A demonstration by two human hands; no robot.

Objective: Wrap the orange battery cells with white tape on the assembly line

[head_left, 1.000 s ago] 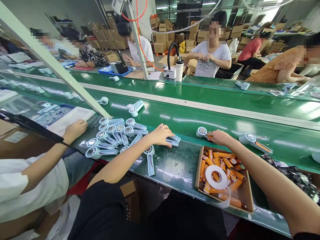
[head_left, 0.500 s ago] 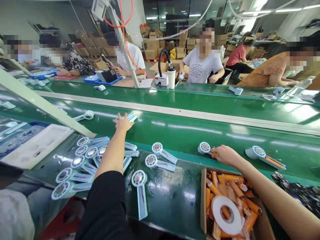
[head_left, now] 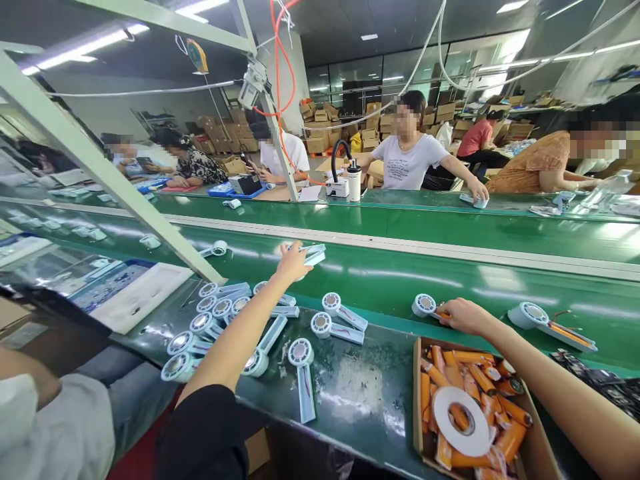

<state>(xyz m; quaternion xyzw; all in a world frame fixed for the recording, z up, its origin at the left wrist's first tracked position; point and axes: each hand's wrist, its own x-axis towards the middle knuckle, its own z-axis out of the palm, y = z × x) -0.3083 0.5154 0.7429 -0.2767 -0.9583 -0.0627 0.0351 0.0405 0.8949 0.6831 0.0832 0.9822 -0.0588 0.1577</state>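
- so the left hand [head_left: 294,262] is out over the green belt [head_left: 380,288], fingers closed round a pair of fans [head_left: 315,256], handles poking out to the right of it and a bit away from the wearer
- right hand [head_left: 465,315] has a narrow pinch on the handle of a blue fan [head_left: 425,305]. that fan's head sits just left of the fingers, and its long axis runs right and a little nearer the wearer, under them
- so that fan lies to the right of the left hand and nearer the wearer, with the right hand already on it
- box [head_left: 417,400] of orange batteries and a tape roll [head_left: 460,421] is just on the wearer's side of the right hand. another fan [head_left: 530,315] lies to that hand's right
- hard to make out: the left hand hides the heads of its pair, and i can't tell how firm that grip is. right fingers cover most of the handle plus some orange bit. left forearm blocks part of the fan pile [head_left: 204,323], and the box is cut off at the bottom
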